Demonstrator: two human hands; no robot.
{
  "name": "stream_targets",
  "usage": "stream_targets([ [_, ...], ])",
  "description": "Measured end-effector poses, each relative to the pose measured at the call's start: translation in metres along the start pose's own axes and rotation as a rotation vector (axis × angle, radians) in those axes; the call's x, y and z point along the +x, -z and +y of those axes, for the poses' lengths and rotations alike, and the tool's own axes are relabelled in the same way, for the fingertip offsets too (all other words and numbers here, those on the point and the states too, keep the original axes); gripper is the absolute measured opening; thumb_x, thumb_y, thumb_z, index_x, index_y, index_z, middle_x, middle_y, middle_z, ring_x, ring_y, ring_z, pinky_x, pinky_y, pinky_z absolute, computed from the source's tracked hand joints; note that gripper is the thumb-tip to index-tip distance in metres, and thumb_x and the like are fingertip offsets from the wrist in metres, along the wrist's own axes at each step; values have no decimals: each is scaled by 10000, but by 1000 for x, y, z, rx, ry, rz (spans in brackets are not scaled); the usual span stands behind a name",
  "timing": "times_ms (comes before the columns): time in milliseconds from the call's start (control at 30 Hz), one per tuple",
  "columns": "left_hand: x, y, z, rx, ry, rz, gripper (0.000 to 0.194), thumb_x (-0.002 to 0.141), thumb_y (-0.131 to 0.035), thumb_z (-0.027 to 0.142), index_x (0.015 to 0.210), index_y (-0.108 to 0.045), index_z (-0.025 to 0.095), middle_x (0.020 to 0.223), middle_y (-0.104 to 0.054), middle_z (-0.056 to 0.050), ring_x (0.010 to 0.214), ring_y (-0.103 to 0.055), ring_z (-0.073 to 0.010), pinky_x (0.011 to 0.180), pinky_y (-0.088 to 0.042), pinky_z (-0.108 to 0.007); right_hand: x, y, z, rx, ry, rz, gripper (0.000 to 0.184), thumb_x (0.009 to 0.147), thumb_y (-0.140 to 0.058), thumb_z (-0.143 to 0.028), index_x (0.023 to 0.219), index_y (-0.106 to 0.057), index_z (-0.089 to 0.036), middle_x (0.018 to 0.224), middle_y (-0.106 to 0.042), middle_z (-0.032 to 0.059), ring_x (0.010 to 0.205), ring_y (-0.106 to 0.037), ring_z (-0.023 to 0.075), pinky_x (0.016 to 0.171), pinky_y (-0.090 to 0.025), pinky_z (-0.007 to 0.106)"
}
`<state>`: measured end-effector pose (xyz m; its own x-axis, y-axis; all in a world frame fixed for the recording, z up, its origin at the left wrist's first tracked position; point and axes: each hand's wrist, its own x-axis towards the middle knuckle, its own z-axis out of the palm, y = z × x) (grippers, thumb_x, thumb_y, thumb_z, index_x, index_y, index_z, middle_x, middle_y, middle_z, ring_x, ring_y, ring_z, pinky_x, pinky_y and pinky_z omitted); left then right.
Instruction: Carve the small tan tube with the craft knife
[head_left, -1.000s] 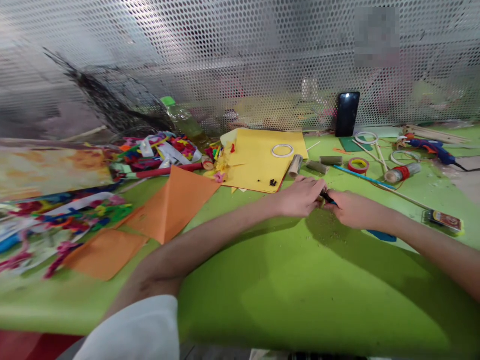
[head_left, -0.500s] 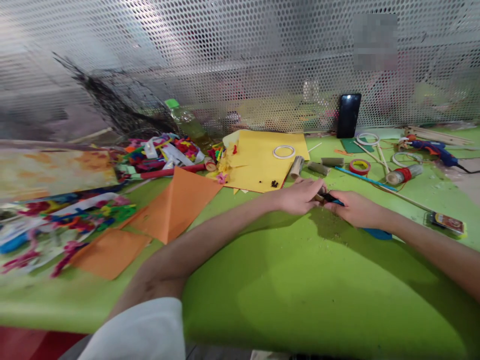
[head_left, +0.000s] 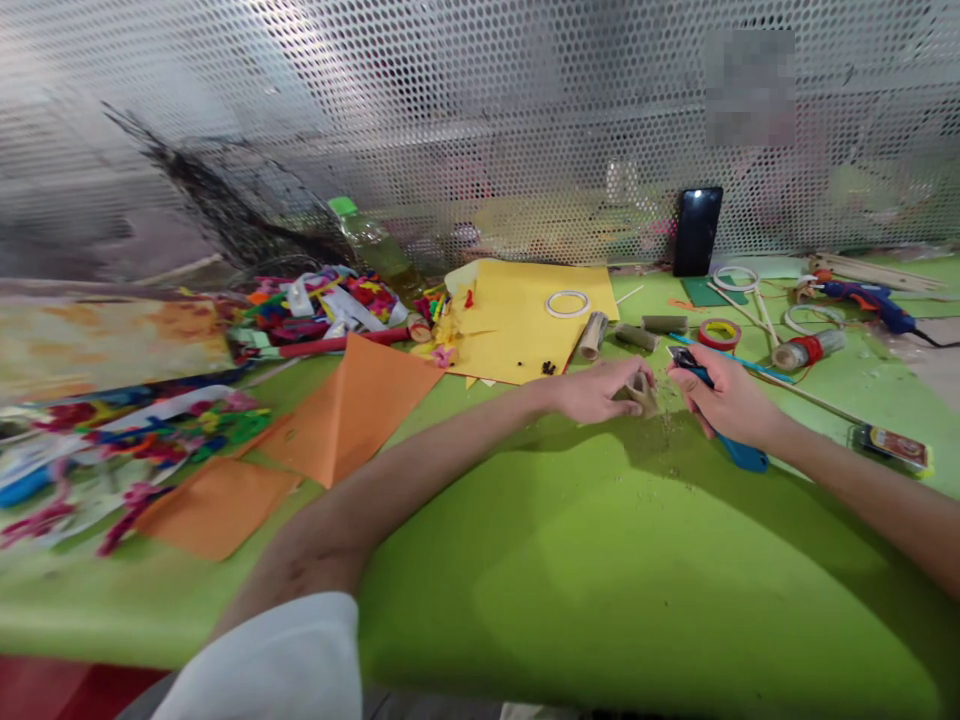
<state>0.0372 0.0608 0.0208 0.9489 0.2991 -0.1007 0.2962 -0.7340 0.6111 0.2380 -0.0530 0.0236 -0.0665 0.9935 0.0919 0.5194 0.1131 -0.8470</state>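
Observation:
My left hand (head_left: 596,393) grips a short hollow tube (head_left: 640,393), brownish and bamboo-like, with its open end turned to the right. My right hand (head_left: 727,398) is wrapped round a blue utility knife (head_left: 742,453); its dark head and blade end point up and left, a small gap from the tube. Small shavings (head_left: 664,440) lie scattered on the green table below the two hands. Just behind my left hand are more short tubes: one leaning upright-ish (head_left: 593,336), and two others lying down, including a greenish one (head_left: 664,323).
Behind the hands lie yellow paper (head_left: 517,325) with a white ring, a red tape roll (head_left: 719,334) and a propped phone (head_left: 697,232). A glue gun (head_left: 870,300) rests at right. Orange paper (head_left: 375,395) and colourful pipe cleaners (head_left: 187,435) spread over the left.
My right hand has drawn the knife away from the tube, up and to the right. My left hand keeps its grip, and the tube's open end now shows.

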Motion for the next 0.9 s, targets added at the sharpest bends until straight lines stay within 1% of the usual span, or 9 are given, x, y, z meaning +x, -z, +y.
stream_targets([
  [67,0,0,0,1,-19,-7,408,906,-546,404,1232,-414,198,1190,-583,-122,1099,-575,-255,933,-439,-404,1,1,1,32,-29,5,312,924,-470,-567,904,-402,-264,603,-498,-66,352,-447,112,376,-323,267],
  [167,0,0,1,-38,-27,-56,380,904,-552,343,1226,-405,203,1175,-596,-107,1071,-594,-234,922,-459,-393,1,2,-1,-21,-45,2,327,917,-486,-579,891,-397,-265,604,-510,-57,362,-477,121,378,-342,273],
  [267,0,0,3,-46,-34,-59,355,893,-561,288,1202,-410,199,1146,-607,-100,1032,-607,-220,913,-472,-395,0,2,-2,-59,-60,4,354,913,-469,-613,896,-406,-265,623,-526,-39,380,-488,129,387,-351,282],
  [400,0,-1,3,-23,-21,-40,376,900,-564,328,1216,-413,191,1160,-596,-115,1047,-607,-230,913,-468,-397,1,1,-1,-52,-68,11,363,909,-457,-631,898,-412,-271,644,-547,-24,393,-488,139,402,-362,297],
  [567,1,0,-3,-76,12,-27,394,896,-566,379,1221,-434,198,1191,-572,-106,1084,-582,-229,923,-450,-385,1,2,-2,-70,-67,17,341,913,-453,-605,880,-402,-270,652,-565,-18,393,-497,146,414,-367,307],
  [767,1,3,-5,-188,15,-60,356,887,-559,370,1193,-454,221,1189,-550,-86,1066,-561,-215,921,-439,-387,1,1,-2,-57,-48,20,322,929,-452,-571,860,-395,-262,629,-555,-34,373,-492,127,404,-354,287],
  [900,1,4,-5,-201,17,-64,343,878,-567,352,1181,-450,242,1159,-552,-71,1048,-555,-207,914,-432,-382,1,1,-1,-65,-49,25,323,929,-462,-572,863,-405,-261,630,-562,-35,379,-497,125,406,-350,284],
])
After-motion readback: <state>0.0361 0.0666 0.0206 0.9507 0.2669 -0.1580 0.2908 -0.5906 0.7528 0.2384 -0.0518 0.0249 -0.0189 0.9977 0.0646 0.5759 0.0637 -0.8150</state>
